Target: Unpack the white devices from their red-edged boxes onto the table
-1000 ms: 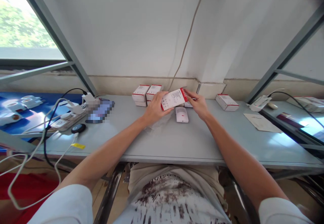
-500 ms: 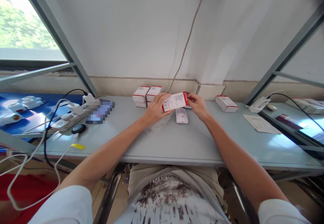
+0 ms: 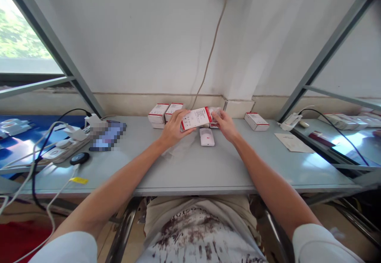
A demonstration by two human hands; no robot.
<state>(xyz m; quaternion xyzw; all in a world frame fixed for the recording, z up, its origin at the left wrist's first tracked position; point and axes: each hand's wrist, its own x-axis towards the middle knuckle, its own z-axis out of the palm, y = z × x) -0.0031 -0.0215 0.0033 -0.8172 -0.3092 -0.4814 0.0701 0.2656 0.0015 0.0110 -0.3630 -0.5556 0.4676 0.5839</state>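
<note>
A white and red cardboard box is tilted above the table, gripped at its left end by my left hand. At the box's right end, my right hand pinches a crinkled clear plastic bag; whether part of it is still inside the box I cannot tell. Just below the box, a small white device with a red mark lies on the table. Behind my left hand stand stacked white and red boxes. A thin clear plastic film lies beneath my left wrist.
Another white and red box stands at the back right, near a paper sheet and a white plug. On the left are a phone, a power strip, a black round device and loose cables. Metal frames flank the table.
My right hand has drawn slightly away from the box's end, and clear plastic now shows between them. The whole view has shifted, moving things left in the picture.
</note>
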